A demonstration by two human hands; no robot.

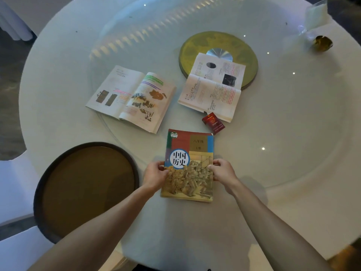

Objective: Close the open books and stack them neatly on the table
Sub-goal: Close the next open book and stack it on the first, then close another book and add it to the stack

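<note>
A closed history textbook with a colourful cover lies flat on the round white table, near its front. My left hand grips the book's left edge and my right hand grips its right edge, thumbs on the cover. Farther back on the left, an open book with highlighted pages lies face up. A second open book rests to the right, its far half on a gold disc.
A red cigarette pack lies between the closed book and the right open book. A dark round tray sits at the front left. The gold turntable disc is in the middle; a plastic bag and gold object sit far right.
</note>
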